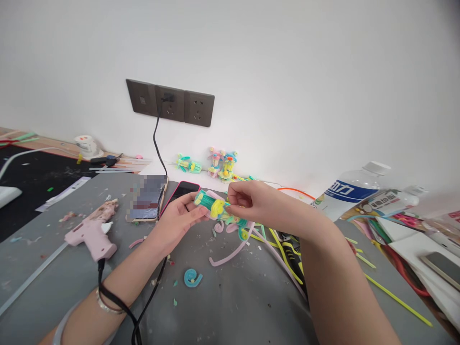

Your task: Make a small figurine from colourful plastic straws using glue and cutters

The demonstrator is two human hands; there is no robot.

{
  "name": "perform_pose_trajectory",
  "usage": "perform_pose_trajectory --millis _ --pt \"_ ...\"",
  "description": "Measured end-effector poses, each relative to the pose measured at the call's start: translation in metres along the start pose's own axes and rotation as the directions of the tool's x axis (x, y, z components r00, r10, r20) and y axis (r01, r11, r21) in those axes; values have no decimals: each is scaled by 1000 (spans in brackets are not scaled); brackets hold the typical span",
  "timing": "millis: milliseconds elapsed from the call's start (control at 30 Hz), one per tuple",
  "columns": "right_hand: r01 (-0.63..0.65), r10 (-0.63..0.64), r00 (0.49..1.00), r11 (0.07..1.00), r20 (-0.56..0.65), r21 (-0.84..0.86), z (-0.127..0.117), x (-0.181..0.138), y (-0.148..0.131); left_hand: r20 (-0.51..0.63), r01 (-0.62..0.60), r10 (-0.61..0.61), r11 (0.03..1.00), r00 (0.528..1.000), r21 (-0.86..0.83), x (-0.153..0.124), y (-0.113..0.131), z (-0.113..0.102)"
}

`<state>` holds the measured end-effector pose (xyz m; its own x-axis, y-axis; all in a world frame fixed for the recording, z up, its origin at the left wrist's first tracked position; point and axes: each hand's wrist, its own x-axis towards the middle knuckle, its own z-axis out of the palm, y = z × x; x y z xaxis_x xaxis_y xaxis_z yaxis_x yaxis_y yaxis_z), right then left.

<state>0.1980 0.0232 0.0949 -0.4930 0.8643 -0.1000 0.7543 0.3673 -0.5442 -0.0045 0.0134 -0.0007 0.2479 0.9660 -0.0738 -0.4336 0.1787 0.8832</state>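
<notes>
Above the grey mat, my left hand (183, 216) is closed on one end of a pipe-cleaner figure (217, 209) in teal, yellow and pink. My right hand (244, 200) pinches at its yellow middle, its fingertips partly hiding the figure; whether a separate piece is between them I cannot make out. Pink pipe cleaner (230, 256) with a bent tip hangs or lies just below. On the mat closer to me lies a blue pipe-cleaner coil (193, 278).
A pink glue gun (94, 237) with a black cord lies left. Two phones, one pixelated (147, 199), lie behind my left hand. Finished-looking figures (223, 164) stand by the wall. Black-yellow pliers (292, 254), loose pipe cleaners and a plastic bottle (350, 187) are right.
</notes>
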Motion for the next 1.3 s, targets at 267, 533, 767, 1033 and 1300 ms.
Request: perform_pose_trajectory --millis 267,533,767,1033,1300 --pt "-1 1 1000 1000 -2 -10 -2 -1 0 -16 20 -20 1000 1000 5 0 2 1" --pt "17 -17 1000 1000 -1 3 3 0 -1 -7 17 -17 1000 1000 10 -1 1 1" --pt "43 -42 999 998 -7 35 -4 -2 -3 1 15 -15 1000 1000 17 0 1 0" --pt "2 43 961 986 -274 165 -30 -18 11 -42 -13 12 1000 999 -9 2 -3 -5" --pt "-37 70 994 943 -89 330 -16 -1 20 -72 -61 56 995 996 -79 4 -2 -5"
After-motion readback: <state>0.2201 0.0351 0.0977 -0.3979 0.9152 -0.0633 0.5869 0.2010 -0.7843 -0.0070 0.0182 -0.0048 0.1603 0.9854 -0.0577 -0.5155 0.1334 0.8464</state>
